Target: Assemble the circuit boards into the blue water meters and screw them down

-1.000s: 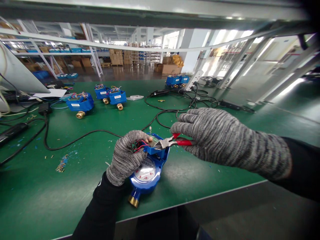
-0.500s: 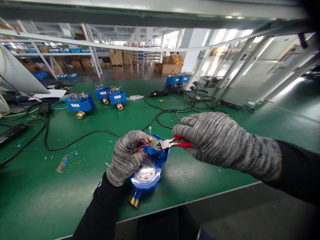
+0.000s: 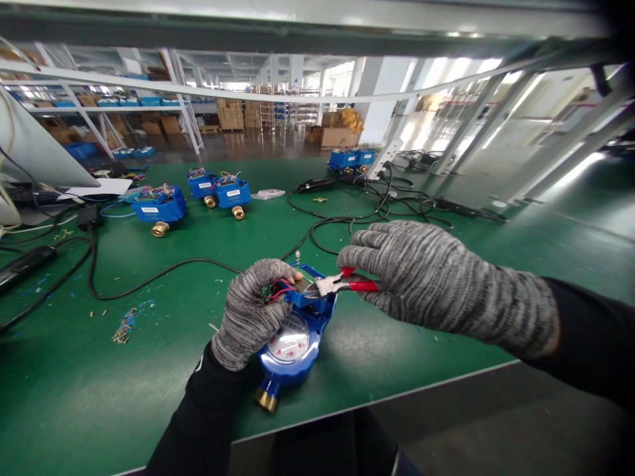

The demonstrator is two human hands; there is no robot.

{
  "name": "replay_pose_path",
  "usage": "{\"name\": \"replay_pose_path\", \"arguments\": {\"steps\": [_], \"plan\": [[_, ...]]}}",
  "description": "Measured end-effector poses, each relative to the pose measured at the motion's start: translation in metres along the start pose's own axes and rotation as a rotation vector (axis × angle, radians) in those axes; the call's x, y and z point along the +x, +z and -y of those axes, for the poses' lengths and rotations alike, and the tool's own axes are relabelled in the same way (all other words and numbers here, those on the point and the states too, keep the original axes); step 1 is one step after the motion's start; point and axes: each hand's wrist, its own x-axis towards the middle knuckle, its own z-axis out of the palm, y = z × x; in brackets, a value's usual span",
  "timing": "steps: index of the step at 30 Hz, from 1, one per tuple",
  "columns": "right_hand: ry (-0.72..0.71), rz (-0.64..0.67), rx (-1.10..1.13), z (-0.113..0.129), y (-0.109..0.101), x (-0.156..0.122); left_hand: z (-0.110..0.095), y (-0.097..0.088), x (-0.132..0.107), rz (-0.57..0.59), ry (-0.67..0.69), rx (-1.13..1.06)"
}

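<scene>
A blue water meter (image 3: 289, 340) with a round dial and a brass threaded end lies near the table's front edge. Its box at the far side stands uncovered, showing a circuit board and red and dark wires (image 3: 280, 293). My left hand (image 3: 255, 311), in a grey knit glove, grips the meter's box on its left, thumb at the board. In my gloved right hand (image 3: 404, 274) are cutting pliers (image 3: 330, 285) with red handles, held from the right. Their jaws reach over the box's edge beside the board; what lies between the tips is too small to tell.
Several more blue meters (image 3: 159, 206) stand farther back on the green table (image 3: 173, 370). Black cables (image 3: 317, 228) loop across the middle and right, near a power strip (image 3: 387, 158). Small screws and blue scraps (image 3: 124, 325) lie at left. A white bar spans the far side.
My right hand and the pliers have shifted slightly left, with the jaws a little farther over the box. My left hand and the meter stay in place.
</scene>
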Motion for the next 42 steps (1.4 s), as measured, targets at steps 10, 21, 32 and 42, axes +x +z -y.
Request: {"name": "replay_pose_path", "arguments": {"steps": [10, 21, 32, 42], "plan": [[0.07, -0.003, -0.021, 0.01, 0.002, -0.004, -0.001, 0.0, 0.002, -0.016, 0.011, -0.008], [0.237, -0.502, -0.008, 0.039, 0.046, -0.009, 0.0, 0.003, 0.003, -0.09, -0.073, -0.087], [0.971, -1.042, 1.79, 0.036, 0.103, -0.026, 0.001, 0.004, 0.003, -0.077, -0.066, -0.129], [1.033, -0.601, 2.191, 0.018, 0.152, -0.074, 0.001, 0.004, 0.001, -0.064, -0.032, -0.143]]}}
